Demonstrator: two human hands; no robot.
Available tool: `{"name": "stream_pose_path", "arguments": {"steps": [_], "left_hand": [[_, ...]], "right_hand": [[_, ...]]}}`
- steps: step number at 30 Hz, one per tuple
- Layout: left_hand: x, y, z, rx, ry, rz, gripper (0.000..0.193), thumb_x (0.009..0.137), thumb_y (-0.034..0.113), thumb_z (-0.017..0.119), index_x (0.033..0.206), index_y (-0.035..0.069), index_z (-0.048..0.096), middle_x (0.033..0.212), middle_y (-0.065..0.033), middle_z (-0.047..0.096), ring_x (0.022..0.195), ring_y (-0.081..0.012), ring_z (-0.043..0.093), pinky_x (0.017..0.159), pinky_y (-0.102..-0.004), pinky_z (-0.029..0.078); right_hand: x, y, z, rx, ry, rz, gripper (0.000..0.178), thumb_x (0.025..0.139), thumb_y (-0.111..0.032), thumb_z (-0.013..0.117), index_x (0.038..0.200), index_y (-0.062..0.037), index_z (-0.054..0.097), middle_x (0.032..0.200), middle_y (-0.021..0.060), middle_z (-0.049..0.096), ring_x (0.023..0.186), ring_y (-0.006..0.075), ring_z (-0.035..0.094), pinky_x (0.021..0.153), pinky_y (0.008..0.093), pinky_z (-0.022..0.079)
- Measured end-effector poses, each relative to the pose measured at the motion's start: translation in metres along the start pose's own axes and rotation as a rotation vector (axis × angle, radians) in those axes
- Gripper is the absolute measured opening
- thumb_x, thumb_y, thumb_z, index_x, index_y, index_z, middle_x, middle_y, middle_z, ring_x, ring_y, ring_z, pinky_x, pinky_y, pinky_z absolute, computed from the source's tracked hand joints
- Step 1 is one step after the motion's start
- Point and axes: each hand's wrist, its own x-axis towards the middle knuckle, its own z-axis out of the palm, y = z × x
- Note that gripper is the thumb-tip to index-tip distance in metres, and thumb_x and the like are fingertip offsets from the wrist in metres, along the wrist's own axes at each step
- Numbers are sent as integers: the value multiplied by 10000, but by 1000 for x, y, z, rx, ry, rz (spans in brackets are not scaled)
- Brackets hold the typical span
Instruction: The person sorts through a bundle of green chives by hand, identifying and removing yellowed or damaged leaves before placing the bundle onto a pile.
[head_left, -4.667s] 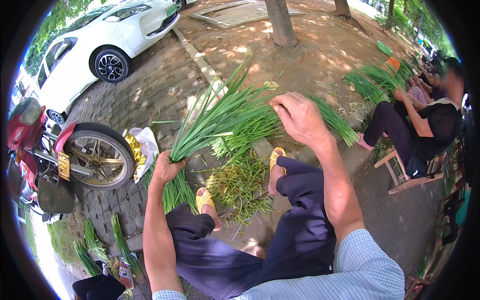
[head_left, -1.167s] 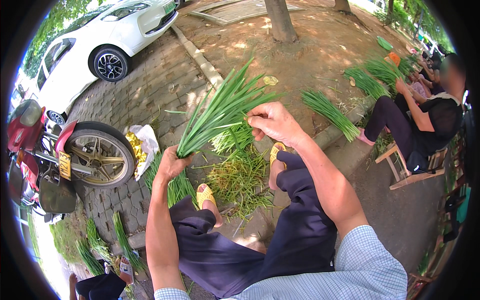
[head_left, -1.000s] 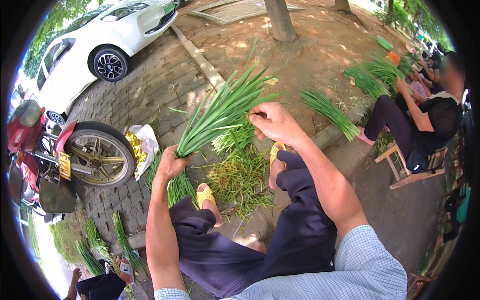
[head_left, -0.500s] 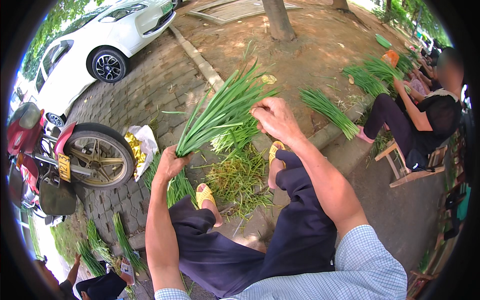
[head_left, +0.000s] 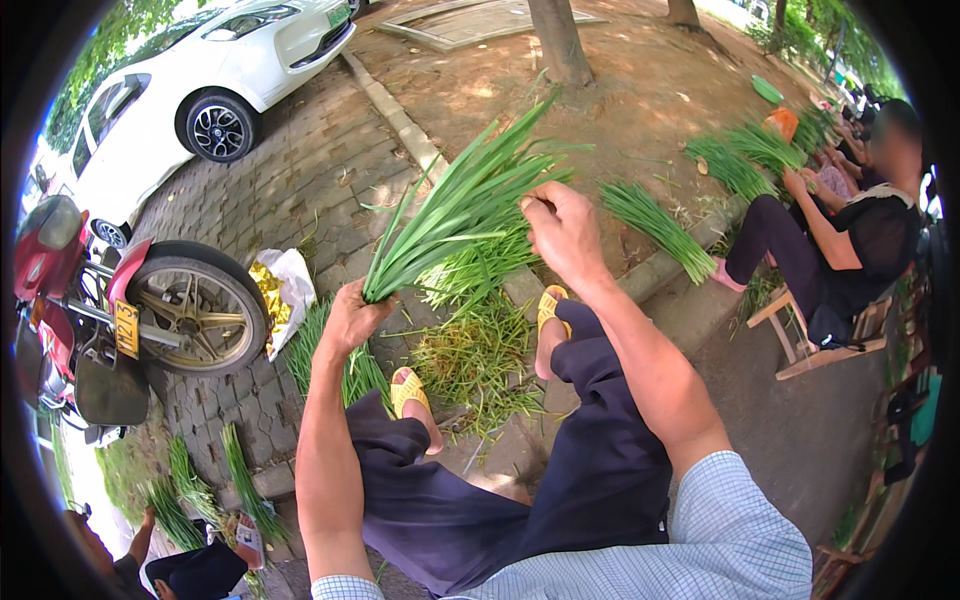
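My left hand is wrapped round the lower end of a fanned bunch of garlic chives, whose long flat leaves point up and to the right. My right hand is closed in a pinch beside the leaf tips; what sits between its fingers, if anything, is too small to make out. Beneath the bunch lie more cut chives, paler at their ends. A heap of yellowed trimmings is on the ground between my feet in yellow slippers. More chives lie beside my left forearm.
At the left stands a red motorcycle, with a white and gold bag by its wheel. A white car is parked beyond. Chive bundles lie at the right, near a seated person. Another person sits lower left.
The held bunch has shifted slightly right and up, its leaves fanning farther to the right. My right hand has moved a little to the right, still pinched.
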Motion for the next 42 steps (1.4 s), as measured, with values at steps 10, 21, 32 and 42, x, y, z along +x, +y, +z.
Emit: {"name": "stream_pose_path", "arguments": {"steps": [10, 21, 32, 42], "left_hand": [[-2, -12, -7, 5, 49, -11, 110, 793, 55, 610, 891, 5, 617, 676, 27, 536, 613, -72, 431, 558, -255, 382], [-6, -10, -11, 1, 43, -75, 149, 780, 64, 623, 917, 11, 649, 720, 30, 590, 660, -58, 487, 603, -238, 407], [-5, -11, -8, 75, 16, -37, 169, 811, 83, 644, 968, 24, 663, 772, 24, 636, 713, -55, 511, 649, -244, 442], [-4, -5, -4, -9, -48, -57, 160, 845, 64, 638, 1000, 31, 657, 791, 71, 606, 728, -35, 489, 653, -214, 428]], "right_hand": [[17, 15, -24, 235, 153, 94, 189, 852, -93, 590, 947, 69, 612, 697, 46, 588, 522, 79, 536, 429, 223, 461], [3, -2, -34, 135, -289, 23, 107, 814, -4, 582, 891, 35, 645, 671, 12, 584, 507, 54, 525, 436, 205, 433], [1, 8, -11, -242, -134, -180, 196, 765, -96, 711, 914, 26, 673, 800, 111, 644, 682, 113, 617, 605, 255, 499], [2, 18, -5, -165, -241, -186, 186, 784, -126, 701, 921, 0, 690, 786, 121, 668, 686, 113, 628, 612, 271, 497]]}}
